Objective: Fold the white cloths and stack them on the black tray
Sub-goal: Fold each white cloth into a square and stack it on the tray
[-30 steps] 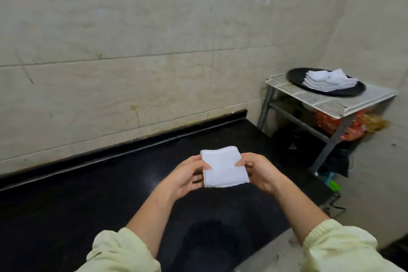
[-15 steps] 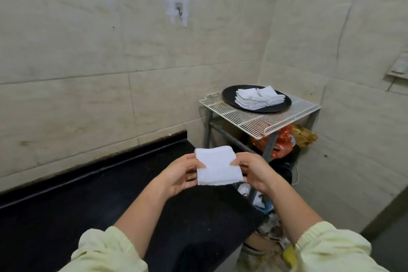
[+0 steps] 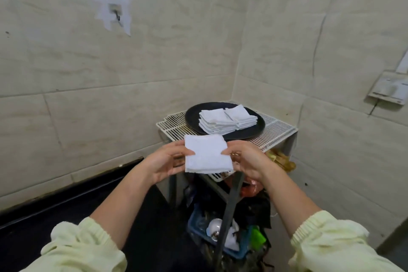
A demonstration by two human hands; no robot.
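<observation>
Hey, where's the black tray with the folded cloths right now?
In the head view the black tray sits right of centre on the white wire rack in the wall corner, just beyond the folded cloth held between both hands.

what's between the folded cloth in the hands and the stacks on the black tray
In the head view, only the near rim of the black tray and a strip of wire rack separate the held cloth from the stacks.
</observation>
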